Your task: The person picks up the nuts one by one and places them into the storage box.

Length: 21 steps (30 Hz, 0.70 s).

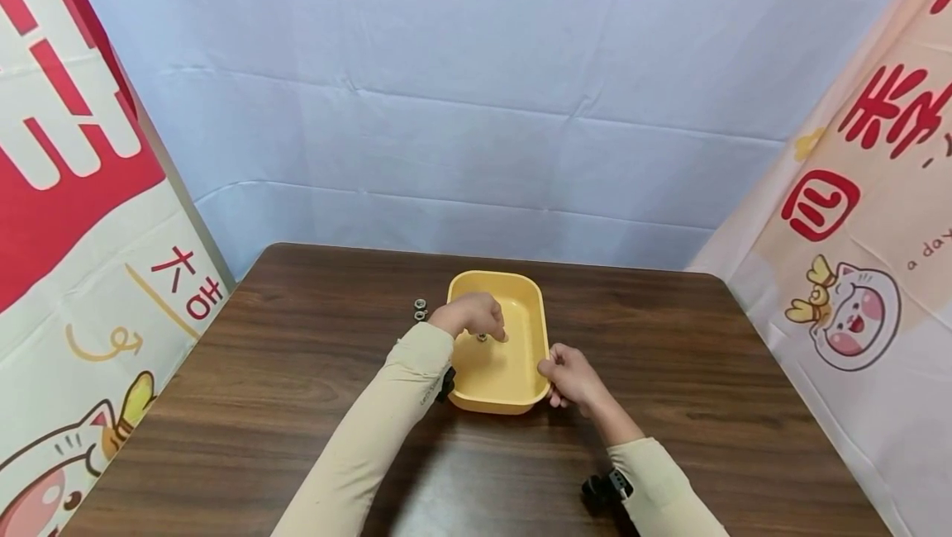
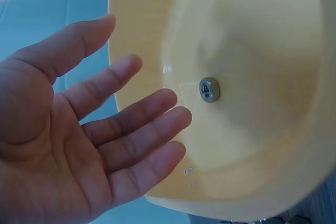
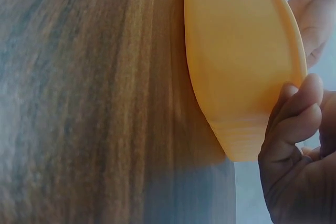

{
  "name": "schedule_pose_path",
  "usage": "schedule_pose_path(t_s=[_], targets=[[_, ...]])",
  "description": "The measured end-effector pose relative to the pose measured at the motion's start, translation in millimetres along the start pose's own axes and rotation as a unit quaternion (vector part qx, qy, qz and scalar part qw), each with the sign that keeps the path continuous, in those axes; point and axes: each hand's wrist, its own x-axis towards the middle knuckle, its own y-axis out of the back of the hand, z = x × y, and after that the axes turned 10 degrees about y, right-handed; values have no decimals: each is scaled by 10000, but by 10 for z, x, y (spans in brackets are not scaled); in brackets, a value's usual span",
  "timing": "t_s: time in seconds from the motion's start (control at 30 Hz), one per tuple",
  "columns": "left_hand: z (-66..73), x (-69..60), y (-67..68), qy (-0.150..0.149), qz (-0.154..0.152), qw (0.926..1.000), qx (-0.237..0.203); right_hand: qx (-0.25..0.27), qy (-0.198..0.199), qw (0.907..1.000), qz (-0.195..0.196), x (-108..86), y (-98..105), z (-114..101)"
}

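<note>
Right hand: yours point(image 1: 571, 376) pinches the tray's rim at the near right corner, thumb over the lip, fingers bent against the smooth outer wall.
Left hand: yours point(image 1: 473, 314) hangs over the tray with fingers loosely spread and slightly bent; a wide, bare grip, palm holding nothing.
Hex nut: below your left fingertips and apart from them, one six-sided metal nut point(image 2: 210, 89), dull silver with a threaded hole, lies on the tray floor.
Tray: you have a yellow, plastic-looking tray point(image 1: 524, 330), a deep rectangle with rounded corners, a thin lip and a softly glossy inside, on the table.
Loose nuts: at least two more metal nuts point(image 1: 420, 310) sit just beside the tray on your left.
Sleeves: cream, finely wrinkled cloth point(image 1: 402, 405) covers your forearms.
Table: beneath everything runs dark brown wood grain point(image 1: 312, 355), streaked, with rounded far corners.
Backdrop: ahead of you hangs pale blue creased cloth point(image 1: 461, 149), flanked by printed fabric banners point(image 1: 855, 314).
</note>
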Motion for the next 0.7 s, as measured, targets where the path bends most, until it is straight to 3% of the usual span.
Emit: schedule_pose_path(t_s=[0.2,0.37,0.53,0.7], targets=[[32,-13,12,-37,-3,9997,221,-13,9,10000,15,14,9,2],[72,-100,67,-158,107,9984,541,-50,-33,10000,62,23,8,29],[-13,-173,155,-263,240,9986,394,-47,-13,10000,82,22,7,16],[-124,-203,188,-215,618,9967,481,8,10,10000,2,22,9,15]])
